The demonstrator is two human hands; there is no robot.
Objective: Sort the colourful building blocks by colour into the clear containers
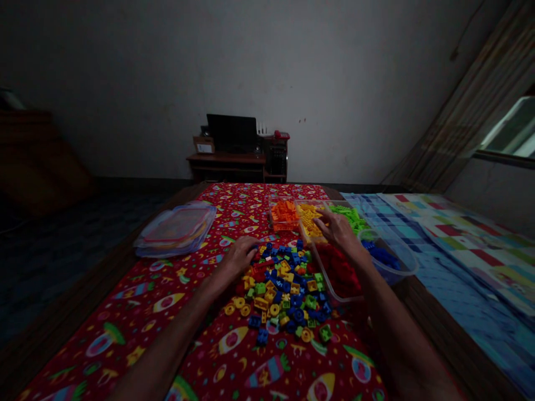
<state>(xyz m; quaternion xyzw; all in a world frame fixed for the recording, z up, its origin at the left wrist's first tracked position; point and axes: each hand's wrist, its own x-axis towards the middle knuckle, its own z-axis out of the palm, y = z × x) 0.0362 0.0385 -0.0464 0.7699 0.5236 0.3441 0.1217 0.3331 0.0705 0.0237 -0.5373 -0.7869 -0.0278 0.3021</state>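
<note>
A loose pile of mixed toy building bricks [286,287] in blue, yellow, green and red lies on the table. At its upper left edge rests my left hand [239,256], its fingers curled together; whatever they hold, if anything, is hidden. My right hand [339,229] hovers over the yellow bricks [308,218] in a clear container, finger and thumb apart, with no brick visible between them. Under my right wrist sits a container of red bricks [334,270]. Orange bricks [284,214] fill the box to the left, green bricks [350,216] and blue bricks [380,253] the ones to the right.
Stacked clear plastic lids [178,228] lie on the table's left side. A red patterned cloth [137,323] covers the wooden table. The clear tub [407,262] holding blue bricks reaches the right edge, beside a bed [451,301]. A desk with a monitor [232,132] stands beyond.
</note>
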